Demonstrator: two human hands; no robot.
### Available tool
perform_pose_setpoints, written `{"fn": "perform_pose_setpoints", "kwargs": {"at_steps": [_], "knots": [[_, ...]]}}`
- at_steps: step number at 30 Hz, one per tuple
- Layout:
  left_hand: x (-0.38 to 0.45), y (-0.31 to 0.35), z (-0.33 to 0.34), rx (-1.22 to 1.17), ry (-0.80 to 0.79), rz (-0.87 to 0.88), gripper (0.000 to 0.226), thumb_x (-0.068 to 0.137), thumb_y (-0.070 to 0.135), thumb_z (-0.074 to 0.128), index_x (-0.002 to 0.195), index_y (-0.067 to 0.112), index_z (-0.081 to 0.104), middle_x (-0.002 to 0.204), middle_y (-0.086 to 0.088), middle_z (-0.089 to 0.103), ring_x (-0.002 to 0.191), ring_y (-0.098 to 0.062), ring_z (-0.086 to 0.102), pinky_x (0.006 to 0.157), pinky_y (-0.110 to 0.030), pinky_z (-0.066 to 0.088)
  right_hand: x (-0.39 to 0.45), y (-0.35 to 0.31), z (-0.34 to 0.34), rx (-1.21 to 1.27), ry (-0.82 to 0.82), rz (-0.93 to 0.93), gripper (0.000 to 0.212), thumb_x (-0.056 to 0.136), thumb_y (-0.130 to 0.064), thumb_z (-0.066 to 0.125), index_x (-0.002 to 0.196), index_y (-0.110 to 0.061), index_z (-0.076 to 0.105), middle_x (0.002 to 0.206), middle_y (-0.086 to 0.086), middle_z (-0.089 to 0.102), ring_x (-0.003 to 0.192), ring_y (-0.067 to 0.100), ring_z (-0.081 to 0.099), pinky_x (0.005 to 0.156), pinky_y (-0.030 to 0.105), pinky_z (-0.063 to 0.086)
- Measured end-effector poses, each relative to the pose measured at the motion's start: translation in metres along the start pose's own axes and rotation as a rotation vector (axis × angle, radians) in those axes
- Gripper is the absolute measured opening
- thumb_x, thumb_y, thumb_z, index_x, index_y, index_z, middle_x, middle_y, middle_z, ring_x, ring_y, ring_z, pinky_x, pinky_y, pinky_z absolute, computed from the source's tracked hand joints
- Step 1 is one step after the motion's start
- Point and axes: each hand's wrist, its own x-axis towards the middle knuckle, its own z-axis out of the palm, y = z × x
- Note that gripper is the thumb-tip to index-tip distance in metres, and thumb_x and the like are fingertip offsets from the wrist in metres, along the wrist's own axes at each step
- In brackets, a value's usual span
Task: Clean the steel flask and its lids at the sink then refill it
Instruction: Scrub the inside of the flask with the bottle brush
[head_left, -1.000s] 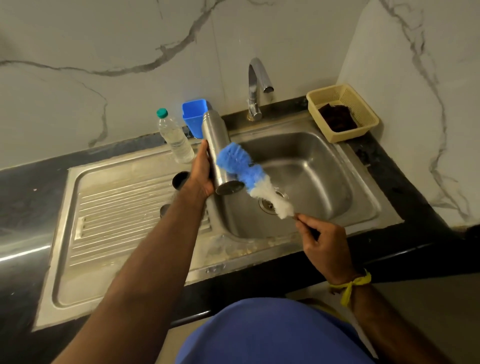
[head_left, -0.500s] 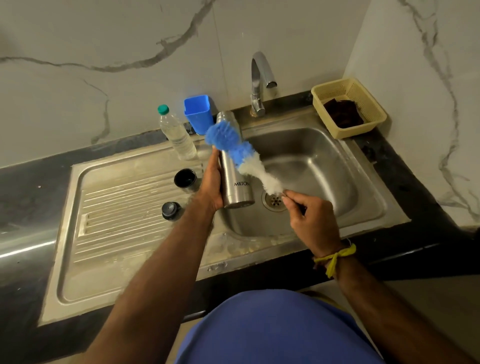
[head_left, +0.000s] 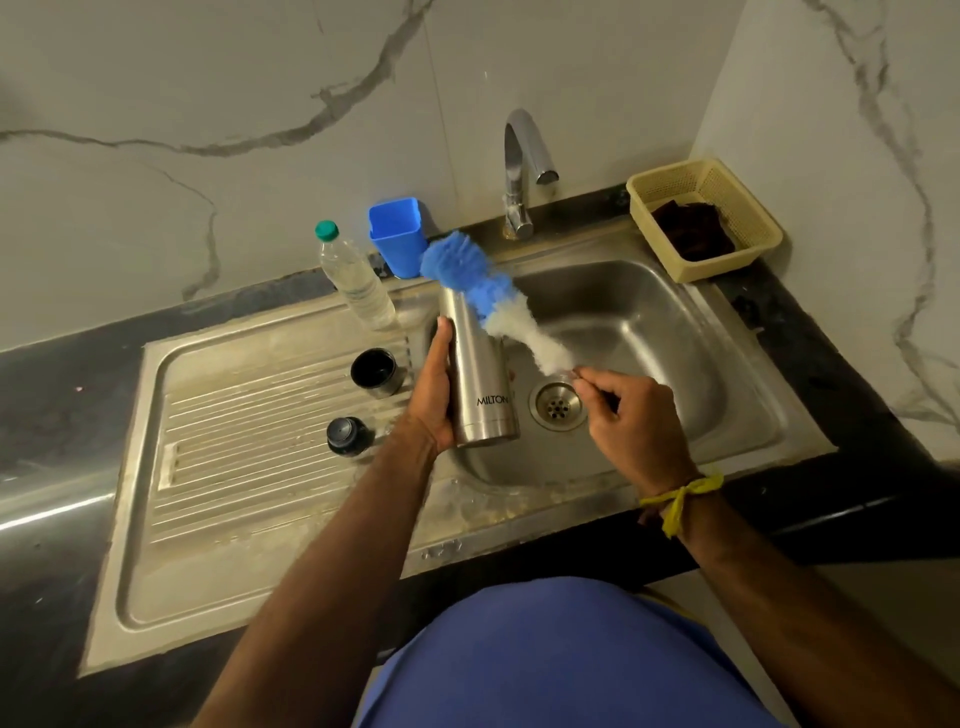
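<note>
Marble-veined wall panels back a dark table (head_left: 62, 395) that carries a steel sink (head_left: 727, 395) with a ribbed drainboard (head_left: 249, 447). At the centre of the frame, over the sink's left edge, the steel flask (head_left: 475, 374) marked MILTON is held with its base toward the camera; the left hand (head_left: 431, 389) grips it, fingers and thumb wrapped round the body. A bottle brush (head_left: 483, 291) with blue and white bristles lies across the flask's upper part, its blue head up near the mouth. The right hand (head_left: 631, 415), a yellow thread (head_left: 680, 496) tied at its wrist, pinches the brush's thin handle, fingers closed on it above the drain (head_left: 557, 406). Left of the flask, two dark lids rest on the drainboard: a cup lid (head_left: 375, 371) and a stopper (head_left: 347, 435), near each other but apart. Further up stand a clear plastic bottle (head_left: 356, 283) with a green cap and a blue holder (head_left: 396, 236). The tap (head_left: 522, 171) rises at the upper centre; a cream basket (head_left: 748, 208) holding a dark cloth (head_left: 693, 234) sits at the upper right.
</note>
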Motion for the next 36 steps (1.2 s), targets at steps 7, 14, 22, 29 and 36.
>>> {"fn": "perform_pose_setpoints", "kwargs": {"at_steps": [7, 14, 22, 29, 36], "knots": [[0.002, 0.000, 0.002, 0.036, -0.017, -0.015, 0.070, 0.095, 0.074, 0.037, 0.123, 0.016, 0.066, 0.103, -0.014, 0.073, 0.082, -0.026, 0.073, 0.074, -0.039, 0.061, -0.019, -0.002, 0.008, 0.040, -0.013, 0.048, 0.022, 0.093, -0.021, 0.069, 0.111, -0.011, 0.076, 0.104, 0.002, 0.077, 0.093, 0.010, 0.073, 0.084, 0.029, 0.060], [0.009, 0.016, -0.003, -0.030, -0.027, -0.018, 0.066, 0.097, 0.056, 0.054, 0.142, 0.008, 0.054, 0.112, -0.014, 0.073, 0.092, -0.026, 0.073, 0.077, -0.040, 0.060, -0.055, 0.003, -0.001, 0.041, -0.003, 0.042, 0.022, 0.092, -0.015, 0.069, 0.111, -0.005, 0.075, 0.102, 0.002, 0.077, 0.094, 0.004, 0.070, 0.084, 0.020, 0.057], [0.018, 0.027, 0.002, -0.121, -0.013, -0.082, 0.042, 0.101, 0.052, 0.050, 0.113, 0.013, 0.061, 0.085, -0.006, 0.076, 0.074, -0.018, 0.074, 0.066, -0.033, 0.062, -0.079, 0.009, -0.007, 0.055, -0.021, 0.018, 0.023, 0.091, -0.013, 0.071, 0.113, -0.006, 0.074, 0.103, -0.001, 0.076, 0.093, 0.003, 0.071, 0.080, 0.017, 0.057], [0.036, 0.041, -0.001, -0.291, -0.343, -0.004, 0.085, 0.105, 0.053, 0.039, 0.104, -0.032, 0.044, 0.117, -0.052, 0.050, 0.139, -0.040, 0.030, 0.113, -0.047, 0.040, -0.090, 0.008, -0.009, 0.045, -0.018, 0.003, 0.023, 0.089, -0.009, 0.073, 0.112, -0.008, 0.075, 0.103, -0.008, 0.074, 0.094, -0.001, 0.070, 0.081, 0.011, 0.054], [0.025, 0.038, -0.003, -0.156, -0.120, -0.062, 0.071, 0.090, 0.062, 0.062, 0.137, 0.010, 0.054, 0.108, -0.013, 0.073, 0.092, -0.024, 0.072, 0.083, -0.039, 0.061, -0.084, 0.009, -0.011, 0.054, 0.026, 0.038, 0.021, 0.091, -0.011, 0.070, 0.111, -0.007, 0.075, 0.097, -0.005, 0.076, 0.088, 0.001, 0.070, 0.075, 0.014, 0.056]]}}
